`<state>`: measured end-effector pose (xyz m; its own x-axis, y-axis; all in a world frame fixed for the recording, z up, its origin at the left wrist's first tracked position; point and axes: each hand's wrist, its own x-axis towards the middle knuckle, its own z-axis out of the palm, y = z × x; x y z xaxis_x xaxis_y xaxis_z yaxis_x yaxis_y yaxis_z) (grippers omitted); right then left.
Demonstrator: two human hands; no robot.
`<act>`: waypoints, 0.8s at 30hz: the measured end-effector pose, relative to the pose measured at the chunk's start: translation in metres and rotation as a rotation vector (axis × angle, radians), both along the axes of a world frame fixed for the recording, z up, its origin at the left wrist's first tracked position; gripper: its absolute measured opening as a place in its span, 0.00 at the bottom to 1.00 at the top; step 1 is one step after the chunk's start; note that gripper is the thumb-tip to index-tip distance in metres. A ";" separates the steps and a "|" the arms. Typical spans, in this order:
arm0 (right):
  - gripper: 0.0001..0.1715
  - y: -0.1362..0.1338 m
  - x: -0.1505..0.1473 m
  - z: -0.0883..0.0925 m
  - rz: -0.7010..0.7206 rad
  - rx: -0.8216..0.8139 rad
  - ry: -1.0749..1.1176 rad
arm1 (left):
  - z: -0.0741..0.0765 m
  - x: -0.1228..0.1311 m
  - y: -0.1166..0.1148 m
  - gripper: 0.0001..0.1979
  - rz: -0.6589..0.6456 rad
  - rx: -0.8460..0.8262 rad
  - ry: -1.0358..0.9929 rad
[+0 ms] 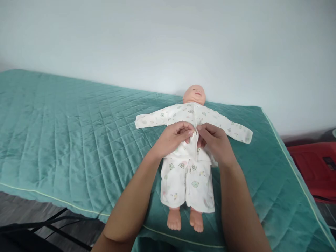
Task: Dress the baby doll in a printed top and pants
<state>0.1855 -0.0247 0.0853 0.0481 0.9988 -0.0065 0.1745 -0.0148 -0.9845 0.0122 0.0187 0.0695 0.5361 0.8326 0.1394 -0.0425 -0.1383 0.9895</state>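
Observation:
A baby doll lies on its back with its feet toward me. It wears a white printed shirt with both sleeves spread out, and matching white pants. Over the doll's belly, my left hand pinches the shirt's front edge, close to a small button or snap. My right hand meets it there from the other side, its thumb and fingers closed on the opposite edge of the shirt front. The fingertips nearly touch. My fingers hide part of the fastening.
A green quilted cover lies over the table or bed under the doll. Behind it rises a pale wall. Beyond the right edge is a red plastic object. A black metal frame shows at the lower left.

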 end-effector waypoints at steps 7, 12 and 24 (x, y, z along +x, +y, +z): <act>0.22 0.002 0.002 -0.002 0.021 -0.017 0.068 | -0.002 0.005 -0.002 0.05 0.065 -0.014 0.039; 0.21 0.002 0.004 -0.003 0.035 -0.024 0.117 | -0.004 0.007 -0.002 0.04 0.058 0.004 0.035; 0.19 0.004 0.007 -0.008 0.051 -0.028 0.177 | -0.008 0.005 -0.001 0.08 0.008 0.107 0.060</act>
